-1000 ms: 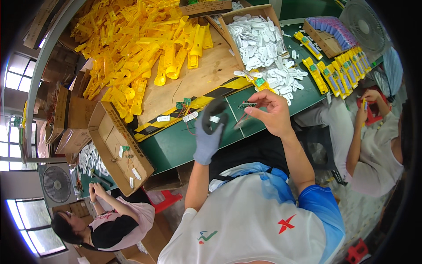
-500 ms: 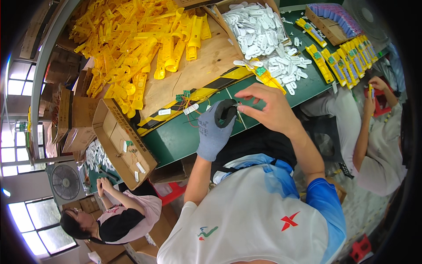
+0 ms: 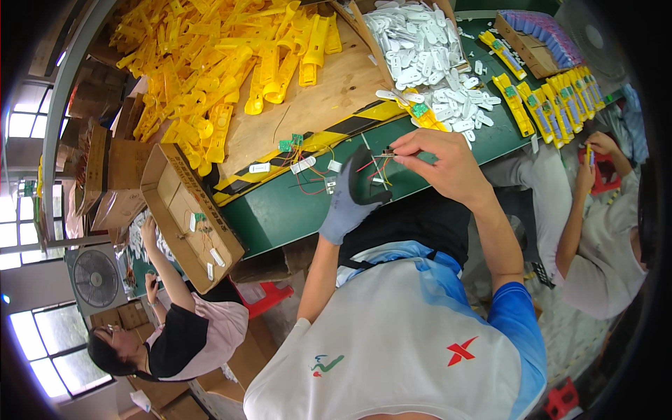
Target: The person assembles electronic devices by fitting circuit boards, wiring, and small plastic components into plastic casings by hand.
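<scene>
A small bundle of thin red and black wires with a tiny component at its end [image 3: 387, 155] hangs just above the green tabletop [image 3: 294, 210], pinched between the fingertips of the bare right hand [image 3: 439, 162], which is closed on it. Just left of the wires, the left hand [image 3: 352, 199], in a grey knit glove with a dark palm, is raised with its fingers up beside them; whether it grips anything cannot be told. Further left of the wires, on the tabletop, lie small white plastic pieces [image 3: 303, 165] and a small green circuit board with trailing wires [image 3: 291, 143], near a yellow-and-black striped edge strip [image 3: 308, 144]. Beyond the wires, a wooden board [image 3: 315, 105] carries a large heap of yellow plastic housings [image 3: 210, 63]. Right of and beyond the wires sits a pile of white plastic parts [image 3: 427, 56] and a row of yellow assembled pieces [image 3: 560, 98]. Well left of the wires, an open shallow cardboard box [image 3: 185, 210] overhangs the tabletop's edge.
</scene>
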`<action>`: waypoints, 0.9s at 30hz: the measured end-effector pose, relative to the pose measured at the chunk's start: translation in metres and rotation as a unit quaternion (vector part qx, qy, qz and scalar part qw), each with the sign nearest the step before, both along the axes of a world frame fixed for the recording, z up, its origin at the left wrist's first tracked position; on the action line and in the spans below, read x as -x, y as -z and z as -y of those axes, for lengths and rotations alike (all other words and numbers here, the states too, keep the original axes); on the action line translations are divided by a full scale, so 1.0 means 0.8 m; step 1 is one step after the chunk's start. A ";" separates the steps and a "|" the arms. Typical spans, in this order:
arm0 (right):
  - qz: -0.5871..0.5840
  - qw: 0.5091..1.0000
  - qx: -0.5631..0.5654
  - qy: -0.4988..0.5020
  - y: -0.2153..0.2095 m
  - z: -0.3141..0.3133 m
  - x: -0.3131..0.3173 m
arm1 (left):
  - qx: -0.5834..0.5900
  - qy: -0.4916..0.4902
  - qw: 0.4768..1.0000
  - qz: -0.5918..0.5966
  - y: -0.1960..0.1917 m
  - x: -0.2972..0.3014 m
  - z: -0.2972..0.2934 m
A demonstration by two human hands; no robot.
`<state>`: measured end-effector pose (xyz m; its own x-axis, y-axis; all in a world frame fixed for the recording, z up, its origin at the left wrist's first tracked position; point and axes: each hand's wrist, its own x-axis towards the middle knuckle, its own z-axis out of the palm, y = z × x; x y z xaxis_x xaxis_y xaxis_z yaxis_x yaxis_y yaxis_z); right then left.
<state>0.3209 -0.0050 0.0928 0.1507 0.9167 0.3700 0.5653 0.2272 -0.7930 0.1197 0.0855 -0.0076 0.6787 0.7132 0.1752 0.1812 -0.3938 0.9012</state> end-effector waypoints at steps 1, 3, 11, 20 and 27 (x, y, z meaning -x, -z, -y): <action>-0.020 0.999 -0.024 -0.001 0.001 0.000 -0.001 | 0.066 0.035 0.997 0.011 0.006 -0.003 0.000; -0.051 0.998 -0.045 0.004 0.009 0.001 0.000 | -0.034 0.040 0.999 -0.012 0.025 0.003 -0.005; -0.080 0.990 -0.046 0.108 0.042 0.014 -0.016 | -0.180 -0.174 0.968 -0.034 -0.006 0.042 -0.003; -0.432 0.884 -0.103 0.147 0.083 -0.020 0.027 | -0.340 -0.187 0.899 -0.201 -0.019 0.045 0.048; -0.563 0.824 -0.048 0.041 0.069 -0.018 0.043 | -0.073 -0.083 0.994 -0.020 -0.040 0.032 0.067</action>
<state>0.2867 0.0097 0.0373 0.5080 0.8610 0.0236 -0.5001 0.3171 -0.8058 0.0942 0.0322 0.0242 0.5618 0.7854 0.2599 0.2903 -0.4813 0.8271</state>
